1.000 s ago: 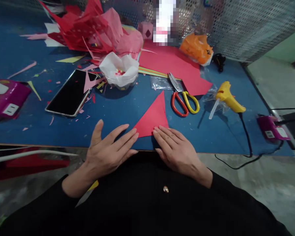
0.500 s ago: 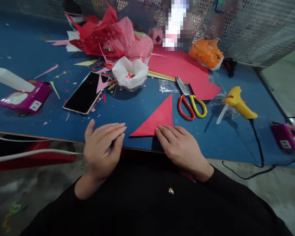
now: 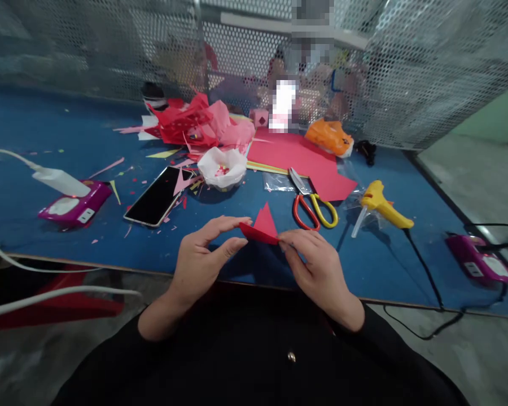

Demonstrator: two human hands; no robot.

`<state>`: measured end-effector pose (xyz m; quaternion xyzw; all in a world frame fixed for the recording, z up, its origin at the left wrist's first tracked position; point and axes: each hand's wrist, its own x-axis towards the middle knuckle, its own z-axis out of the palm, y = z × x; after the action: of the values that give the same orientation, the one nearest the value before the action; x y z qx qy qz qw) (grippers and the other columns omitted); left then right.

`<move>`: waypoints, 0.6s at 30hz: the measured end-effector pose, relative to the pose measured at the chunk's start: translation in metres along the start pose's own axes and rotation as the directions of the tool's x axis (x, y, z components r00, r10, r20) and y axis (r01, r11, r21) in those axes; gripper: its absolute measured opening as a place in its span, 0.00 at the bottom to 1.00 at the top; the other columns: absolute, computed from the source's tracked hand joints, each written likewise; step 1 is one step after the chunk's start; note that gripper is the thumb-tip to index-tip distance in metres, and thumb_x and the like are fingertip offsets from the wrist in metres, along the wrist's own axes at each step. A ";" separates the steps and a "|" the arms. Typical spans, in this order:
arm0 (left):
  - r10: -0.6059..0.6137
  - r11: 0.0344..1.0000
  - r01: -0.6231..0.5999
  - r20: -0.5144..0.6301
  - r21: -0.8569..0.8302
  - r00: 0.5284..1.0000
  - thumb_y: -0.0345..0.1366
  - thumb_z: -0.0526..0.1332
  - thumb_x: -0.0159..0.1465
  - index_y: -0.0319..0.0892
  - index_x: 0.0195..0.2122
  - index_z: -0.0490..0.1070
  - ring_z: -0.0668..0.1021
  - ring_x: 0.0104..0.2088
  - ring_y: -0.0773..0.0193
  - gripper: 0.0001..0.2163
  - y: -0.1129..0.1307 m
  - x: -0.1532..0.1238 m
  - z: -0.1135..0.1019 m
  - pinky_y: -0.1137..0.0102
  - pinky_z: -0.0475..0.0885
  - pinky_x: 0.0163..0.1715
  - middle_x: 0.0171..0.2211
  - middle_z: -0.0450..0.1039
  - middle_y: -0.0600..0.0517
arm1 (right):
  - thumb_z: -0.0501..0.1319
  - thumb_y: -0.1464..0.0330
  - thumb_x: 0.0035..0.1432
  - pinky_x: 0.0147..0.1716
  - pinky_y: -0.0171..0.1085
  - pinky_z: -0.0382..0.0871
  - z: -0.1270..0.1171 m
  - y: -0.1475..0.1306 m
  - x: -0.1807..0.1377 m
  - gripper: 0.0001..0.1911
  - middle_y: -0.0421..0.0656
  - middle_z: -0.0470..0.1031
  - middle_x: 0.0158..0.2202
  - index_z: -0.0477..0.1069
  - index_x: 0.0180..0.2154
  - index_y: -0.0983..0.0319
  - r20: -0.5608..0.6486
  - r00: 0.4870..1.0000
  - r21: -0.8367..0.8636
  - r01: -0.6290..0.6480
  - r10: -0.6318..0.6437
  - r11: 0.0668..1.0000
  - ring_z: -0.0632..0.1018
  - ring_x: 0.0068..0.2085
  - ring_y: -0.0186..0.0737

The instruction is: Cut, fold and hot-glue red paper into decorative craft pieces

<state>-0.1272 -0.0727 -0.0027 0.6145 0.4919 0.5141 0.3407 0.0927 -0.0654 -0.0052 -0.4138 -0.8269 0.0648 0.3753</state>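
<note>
Head view: red paper triangle (image 3: 262, 226) held between both hands above the tabletop's (image 3: 46, 129) near edge.
Left hand (image 3: 203, 256) pinches its left corner between thumb and fingers; right hand (image 3: 315, 265) grips its right corner. Scissors (image 3: 311, 200) lie just beyond, right of the triangle.

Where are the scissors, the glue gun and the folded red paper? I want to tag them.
scissors (image 3: 309, 203): head view, where the red and yellow handles meet the blades.
glue gun (image 3: 381, 203): head view, yellow body.
folded red paper (image 3: 263, 225): head view, middle of the triangle.
</note>
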 end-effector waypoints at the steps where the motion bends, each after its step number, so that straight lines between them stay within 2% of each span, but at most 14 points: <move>1: -0.010 0.999 0.009 -0.011 -0.036 1.000 0.40 0.68 0.62 0.48 0.42 0.82 0.82 0.46 0.55 0.09 0.004 0.003 0.003 0.60 0.75 0.53 0.42 0.84 0.51 | 0.56 0.74 0.67 0.38 0.38 0.74 -0.003 -0.001 0.002 0.10 0.42 0.82 0.36 0.75 0.40 0.59 0.007 1.000 0.050 -0.020 0.020 0.999 0.82 0.38 0.39; 4: -0.064 0.987 0.055 -0.057 -0.152 0.996 0.40 0.68 0.62 0.48 0.34 0.83 0.82 0.36 0.59 0.05 0.014 0.012 0.013 0.64 0.77 0.43 0.33 0.83 0.53 | 0.57 0.73 0.66 0.35 0.36 0.73 -0.008 -0.005 0.007 0.08 0.40 0.80 0.32 0.75 0.38 0.59 0.027 0.995 0.177 -0.103 0.100 0.979 0.80 0.34 0.37; 6: -0.103 0.972 0.082 -0.086 -0.220 0.991 0.40 0.69 0.61 0.47 0.29 0.82 0.80 0.31 0.62 0.06 0.020 0.017 0.020 0.67 0.76 0.36 0.29 0.81 0.54 | 0.58 0.71 0.66 0.32 0.34 0.73 -0.010 -0.007 0.010 0.07 0.40 0.79 0.31 0.75 0.37 0.59 0.029 0.985 0.279 -0.173 0.172 0.945 0.79 0.32 0.36; 10: -0.154 0.948 0.118 -0.100 -0.296 0.983 0.40 0.70 0.59 0.45 0.25 0.80 0.75 0.26 0.66 0.07 0.031 0.023 0.030 0.70 0.72 0.29 0.24 0.78 0.56 | 0.63 0.67 0.62 0.26 0.32 0.70 -0.009 -0.012 0.016 0.07 0.38 0.76 0.26 0.74 0.31 0.59 0.011 0.956 0.435 -0.267 0.292 0.860 0.75 0.26 0.35; 13: -0.160 0.934 0.120 -0.093 -0.335 0.983 0.39 0.71 0.58 0.45 0.24 0.80 0.74 0.24 0.68 0.07 0.035 0.026 0.033 0.71 0.72 0.27 0.23 0.78 0.57 | 0.63 0.66 0.63 0.24 0.32 0.68 -0.009 -0.014 0.018 0.12 0.37 0.72 0.22 0.72 0.26 0.60 -0.005 0.949 0.476 -0.275 0.316 0.835 0.72 0.24 0.33; 15: -0.149 0.929 0.110 -0.086 -0.353 0.985 0.39 0.71 0.57 0.46 0.24 0.80 0.76 0.26 0.67 0.06 0.037 0.028 0.034 0.71 0.73 0.30 0.24 0.79 0.56 | 0.62 0.65 0.63 0.22 0.32 0.67 -0.010 -0.015 0.019 0.13 0.36 0.71 0.21 0.72 0.25 0.60 -0.011 0.946 0.494 -0.276 0.323 0.825 0.71 0.23 0.33; 17: -0.135 0.922 0.096 -0.078 -0.374 0.988 0.38 0.72 0.55 0.46 0.29 0.82 0.79 0.31 0.64 0.04 0.039 0.029 0.034 0.68 0.76 0.35 0.30 0.82 0.54 | 0.62 0.64 0.63 0.21 0.32 0.66 -0.010 -0.015 0.019 0.14 0.36 0.69 0.20 0.71 0.25 0.60 -0.023 0.943 0.499 -0.277 0.332 0.821 0.69 0.22 0.32; 18: -0.124 0.921 0.084 -0.082 -0.379 0.989 0.38 0.72 0.55 0.46 0.33 0.82 0.80 0.33 0.62 0.06 0.039 0.030 0.034 0.66 0.77 0.37 0.33 0.83 0.53 | 0.61 0.64 0.64 0.20 0.32 0.65 -0.011 -0.015 0.018 0.14 0.35 0.68 0.19 0.71 0.25 0.60 -0.042 0.942 0.489 -0.270 0.332 0.829 0.69 0.21 0.32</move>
<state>-0.0847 -0.0525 0.0339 0.4836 0.4336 0.6110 0.4525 0.0836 -0.0640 0.0193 -0.4371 -0.6843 0.2983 0.5016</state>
